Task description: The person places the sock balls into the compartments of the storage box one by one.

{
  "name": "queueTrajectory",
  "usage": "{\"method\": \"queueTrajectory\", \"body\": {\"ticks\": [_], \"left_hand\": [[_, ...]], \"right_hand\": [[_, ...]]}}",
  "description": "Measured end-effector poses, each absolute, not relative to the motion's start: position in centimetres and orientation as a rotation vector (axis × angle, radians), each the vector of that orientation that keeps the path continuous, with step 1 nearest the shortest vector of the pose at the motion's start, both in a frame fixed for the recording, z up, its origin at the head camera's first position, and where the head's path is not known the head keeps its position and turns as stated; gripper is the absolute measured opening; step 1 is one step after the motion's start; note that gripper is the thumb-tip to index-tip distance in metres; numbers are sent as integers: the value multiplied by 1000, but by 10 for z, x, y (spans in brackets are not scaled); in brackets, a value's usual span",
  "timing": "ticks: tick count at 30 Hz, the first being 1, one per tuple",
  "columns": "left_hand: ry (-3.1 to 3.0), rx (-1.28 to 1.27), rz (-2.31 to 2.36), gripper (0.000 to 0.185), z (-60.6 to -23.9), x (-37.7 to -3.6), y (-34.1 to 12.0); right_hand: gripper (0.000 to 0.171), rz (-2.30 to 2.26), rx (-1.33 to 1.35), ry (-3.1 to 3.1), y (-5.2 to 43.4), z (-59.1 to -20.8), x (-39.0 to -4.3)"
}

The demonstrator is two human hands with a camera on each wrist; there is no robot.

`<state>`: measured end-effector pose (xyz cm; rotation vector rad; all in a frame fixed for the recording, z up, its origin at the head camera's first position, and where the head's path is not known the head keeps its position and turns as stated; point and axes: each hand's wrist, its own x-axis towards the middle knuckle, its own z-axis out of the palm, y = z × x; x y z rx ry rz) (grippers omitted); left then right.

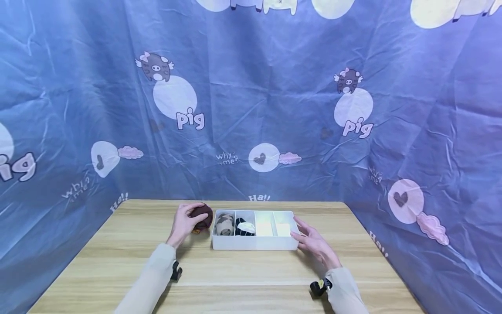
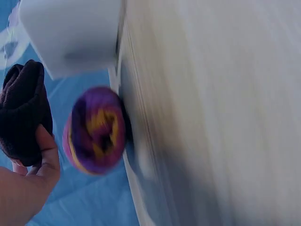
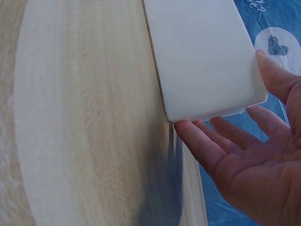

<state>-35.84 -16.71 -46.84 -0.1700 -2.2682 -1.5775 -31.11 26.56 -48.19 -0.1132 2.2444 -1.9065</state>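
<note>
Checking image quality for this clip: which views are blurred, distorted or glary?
Head view: sharp, wide-angle bending at the edges, two right box compartments glare white. Left wrist view: motion-blurred, purple sock ball smeared, table streaked. Right wrist view: fairly sharp, table slightly soft.

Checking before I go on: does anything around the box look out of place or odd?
One thing: a purple-and-yellow sock roll lies loose on the table beside the left hand, outside the box. The left hand holds a brown roll. The box sits square; nothing looks spilled or damaged.
</note>
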Motion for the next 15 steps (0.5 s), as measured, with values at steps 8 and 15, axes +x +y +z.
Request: {"method": "queueTrajectory", "body": {"ticks": [8,15], "left_hand": [[-2198,-218,-1691,46,-467,-357,-148],[-2159,-239,-1745,44,-466,-358,-146]], "right_hand": [[73,-1917,-102,2243,265,-483,-312],[72,-1925,-96,2239,265,-484,-312]]}}
